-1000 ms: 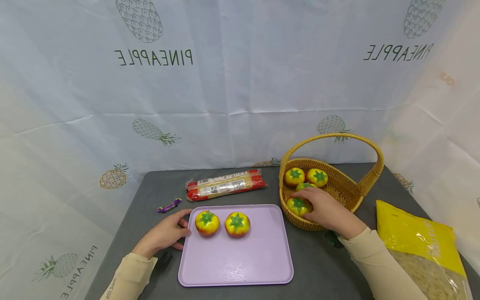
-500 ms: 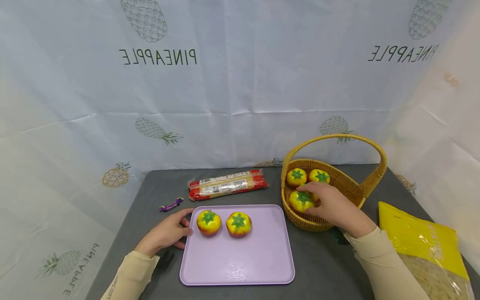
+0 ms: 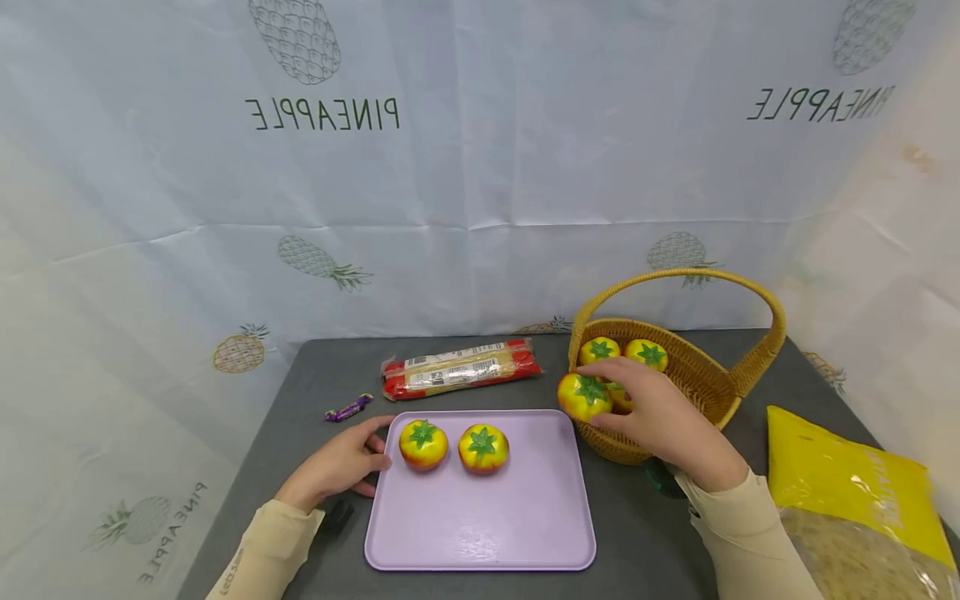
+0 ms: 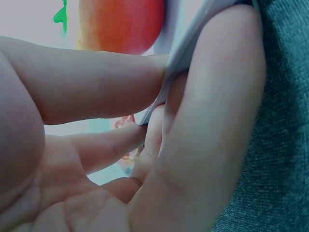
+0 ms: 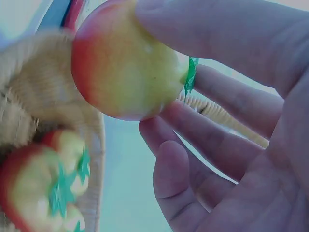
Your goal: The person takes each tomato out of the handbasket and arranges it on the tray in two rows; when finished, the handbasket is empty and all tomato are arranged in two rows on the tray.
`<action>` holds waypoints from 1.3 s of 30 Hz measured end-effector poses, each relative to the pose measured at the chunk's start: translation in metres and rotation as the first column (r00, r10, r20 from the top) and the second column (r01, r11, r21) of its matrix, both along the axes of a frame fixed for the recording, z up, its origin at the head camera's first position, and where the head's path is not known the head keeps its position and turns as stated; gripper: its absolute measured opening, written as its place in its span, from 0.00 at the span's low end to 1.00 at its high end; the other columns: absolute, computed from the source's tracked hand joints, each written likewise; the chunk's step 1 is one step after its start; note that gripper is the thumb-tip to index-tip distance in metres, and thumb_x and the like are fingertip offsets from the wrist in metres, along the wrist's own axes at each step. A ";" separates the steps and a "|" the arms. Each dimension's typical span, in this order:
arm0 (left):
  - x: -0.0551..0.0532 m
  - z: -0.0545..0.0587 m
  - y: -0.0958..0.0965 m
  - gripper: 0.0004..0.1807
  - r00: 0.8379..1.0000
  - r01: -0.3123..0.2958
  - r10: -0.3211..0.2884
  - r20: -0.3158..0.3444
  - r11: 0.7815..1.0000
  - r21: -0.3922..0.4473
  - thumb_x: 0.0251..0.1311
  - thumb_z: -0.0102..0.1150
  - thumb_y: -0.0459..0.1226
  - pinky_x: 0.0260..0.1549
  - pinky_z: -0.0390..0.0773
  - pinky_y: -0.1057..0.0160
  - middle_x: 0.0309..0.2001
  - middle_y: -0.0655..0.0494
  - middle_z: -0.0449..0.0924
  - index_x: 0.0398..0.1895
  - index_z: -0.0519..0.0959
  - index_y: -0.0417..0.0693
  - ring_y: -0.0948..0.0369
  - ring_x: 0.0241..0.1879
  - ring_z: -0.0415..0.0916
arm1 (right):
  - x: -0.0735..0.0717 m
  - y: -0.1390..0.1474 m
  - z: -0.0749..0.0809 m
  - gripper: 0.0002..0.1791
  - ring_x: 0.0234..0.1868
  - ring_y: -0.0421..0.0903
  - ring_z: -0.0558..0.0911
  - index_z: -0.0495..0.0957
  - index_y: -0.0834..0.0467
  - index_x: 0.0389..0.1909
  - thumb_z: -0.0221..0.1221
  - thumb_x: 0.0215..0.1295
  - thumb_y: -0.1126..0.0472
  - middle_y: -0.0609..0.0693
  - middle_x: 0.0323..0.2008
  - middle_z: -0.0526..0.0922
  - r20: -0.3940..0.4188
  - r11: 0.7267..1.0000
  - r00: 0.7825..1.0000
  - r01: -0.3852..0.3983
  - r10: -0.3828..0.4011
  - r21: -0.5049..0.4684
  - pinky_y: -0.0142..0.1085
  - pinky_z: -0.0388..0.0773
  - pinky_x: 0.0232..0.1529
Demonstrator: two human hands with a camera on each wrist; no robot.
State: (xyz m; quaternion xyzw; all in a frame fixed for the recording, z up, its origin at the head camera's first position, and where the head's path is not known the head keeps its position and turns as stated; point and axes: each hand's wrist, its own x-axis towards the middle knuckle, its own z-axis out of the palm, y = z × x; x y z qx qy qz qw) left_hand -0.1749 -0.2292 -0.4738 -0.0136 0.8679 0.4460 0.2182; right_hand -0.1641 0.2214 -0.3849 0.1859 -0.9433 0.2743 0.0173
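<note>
My right hand (image 3: 660,412) pinches a yellow-red fruit (image 3: 579,398) with a green star-shaped top, raised at the basket's left rim. In the right wrist view, thumb and fingertips hold this fruit (image 5: 125,63) by its sides. Several similar fruits (image 3: 647,354) lie in the wicker basket (image 3: 705,383), one partly hidden behind the hand. My left hand (image 3: 330,467) grips the left edge of a lilac tray (image 3: 480,529); the left wrist view has its fingers on both faces of the rim (image 4: 181,55). Two more fruits (image 3: 483,448) sit side by side toward the tray's back left.
Behind the tray lies a red-and-clear packet (image 3: 461,368) of noodle-like sticks. A purple wrapped candy (image 3: 348,407) is at the left. The basket's tall handle (image 3: 682,272) arches over it. A yellow bag (image 3: 847,467) lies along the table's right side, and a printed curtain hangs behind.
My right hand has lifted a fruit from inside the basket and brought it up and left to the rim. My left hand stays at the tray's edge.
</note>
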 end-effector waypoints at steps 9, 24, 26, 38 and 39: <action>-0.001 -0.002 0.001 0.38 1.000 -0.006 0.007 0.002 1.000 -0.020 0.68 0.67 0.29 0.29 0.92 0.54 0.46 0.44 0.74 0.81 0.67 0.48 0.53 0.38 0.80 | 0.006 -0.028 -0.018 0.34 0.67 0.55 0.82 0.82 0.49 0.68 0.80 0.59 0.60 0.50 0.65 0.84 0.020 0.999 0.999 -0.040 0.040 -0.014 0.58 0.82 0.68; -0.001 -0.002 0.001 0.39 1.000 -0.003 0.003 0.006 1.000 -0.015 0.68 0.67 0.29 0.30 0.92 0.54 0.47 0.45 0.74 0.81 0.67 0.49 0.53 0.38 0.79 | 0.015 -0.054 -0.041 0.32 0.66 0.48 0.81 0.83 0.45 0.65 0.80 0.58 0.60 0.44 0.62 0.84 0.105 0.998 0.993 -0.050 0.046 0.036 0.52 0.83 0.69; 0.000 -0.001 0.001 0.39 1.000 -0.005 0.005 0.007 1.000 -0.018 0.68 0.67 0.29 0.30 0.92 0.54 0.47 0.45 0.74 0.81 0.67 0.49 0.53 0.38 0.79 | 0.014 -0.055 -0.044 0.32 0.66 0.49 0.81 0.84 0.46 0.65 0.80 0.58 0.60 0.44 0.62 0.84 0.105 0.998 0.993 -0.051 0.046 0.047 0.53 0.82 0.69; 0.001 0.000 0.001 0.38 1.000 -0.003 0.003 -0.001 1.000 -0.024 0.68 0.68 0.29 0.29 0.92 0.54 0.46 0.45 0.74 0.81 0.67 0.48 0.53 0.38 0.79 | 0.014 -0.065 -0.053 0.32 0.61 0.49 0.83 0.84 0.52 0.63 0.80 0.56 0.63 0.48 0.59 0.86 0.075 0.994 0.995 -0.070 0.064 0.078 0.52 0.84 0.67; 0.001 0.000 0.001 0.38 1.000 -0.004 0.004 -0.002 1.000 -0.022 0.68 0.67 0.29 0.29 0.92 0.54 0.46 0.45 0.74 0.81 0.67 0.48 0.53 0.38 0.79 | 0.014 -0.066 -0.053 0.32 0.61 0.49 0.83 0.84 0.52 0.63 0.80 0.56 0.63 0.48 0.59 0.86 0.076 0.994 0.995 -0.067 0.061 0.082 0.52 0.84 0.67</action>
